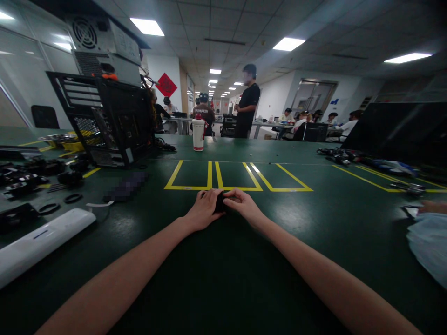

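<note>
Your left hand [204, 209] is wrapped over a small black object [220, 203] on the green table [223, 265], clamped on it from the left. Your right hand [246, 208] has its fingertips at the object's right side; you cannot tell whether they pinch it. The object sits just on the near side of 3 yellow tape outlines [243, 189], with a cup [198, 136] standing beyond them. At far left, a computer case [122, 121] blocks part of the view. Nearer left lie black parts [31, 174], 2 rings [73, 198] and a long white bar [49, 239]. Right, cables [337, 156] lie by a dark panel [401, 128]; a co-worker's sleeve [428, 244] reaches in nearer.
</note>
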Demonstrator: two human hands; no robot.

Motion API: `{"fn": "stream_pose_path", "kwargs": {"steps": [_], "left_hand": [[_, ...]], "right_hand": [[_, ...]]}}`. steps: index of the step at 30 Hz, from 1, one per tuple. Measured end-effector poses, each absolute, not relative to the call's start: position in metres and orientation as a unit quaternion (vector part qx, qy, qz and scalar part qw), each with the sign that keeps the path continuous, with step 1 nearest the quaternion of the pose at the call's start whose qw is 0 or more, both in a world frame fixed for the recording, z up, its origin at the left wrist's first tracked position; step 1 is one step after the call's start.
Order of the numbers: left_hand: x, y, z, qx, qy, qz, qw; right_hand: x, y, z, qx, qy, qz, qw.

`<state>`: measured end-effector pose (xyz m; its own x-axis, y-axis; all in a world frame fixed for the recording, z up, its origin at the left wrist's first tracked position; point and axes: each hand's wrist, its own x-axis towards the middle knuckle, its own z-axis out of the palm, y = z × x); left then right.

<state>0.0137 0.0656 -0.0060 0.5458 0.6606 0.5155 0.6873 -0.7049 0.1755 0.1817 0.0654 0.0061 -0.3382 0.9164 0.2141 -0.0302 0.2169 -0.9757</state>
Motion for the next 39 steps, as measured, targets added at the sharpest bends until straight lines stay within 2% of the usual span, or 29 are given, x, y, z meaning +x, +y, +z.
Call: {"fn": "stream_pose_path", "kwargs": {"steps": [7, 12, 17, 23, 32, 39], "left_hand": [[0.0122, 0.0635, -0.0029, -0.883, -0.38, -0.276, 0.016], [0.0122, 0.0638, -0.0031, -0.884, -0.379, -0.274, 0.012], [0.0128, 0.064, -0.0041, -0.881, -0.382, -0.279, 0.011], [0.0117, 0.0635, -0.0035, -0.883, -0.38, -0.275, 0.009], [0.013, 0.0648, -0.0051, -0.88, -0.382, -0.281, 0.017], [0.0121, 0.0639, -0.0043, -0.88, -0.385, -0.279, 0.012]], "right_hand": [[0.1829, 0.0674, 0.0091, -0.371, -0.641, 0.519, 0.427], [0.1836, 0.0646, 0.0081, -0.334, -0.646, 0.527, 0.44], [0.1822, 0.0678, 0.0056, -0.357, -0.631, 0.518, 0.454], [0.1845, 0.0641, 0.0128, -0.373, -0.633, 0.539, 0.412], [0.1822, 0.0663, 0.0072, -0.359, -0.638, 0.51, 0.452], [0.1845, 0.0633, 0.0112, -0.364, -0.64, 0.532, 0.418]]}}
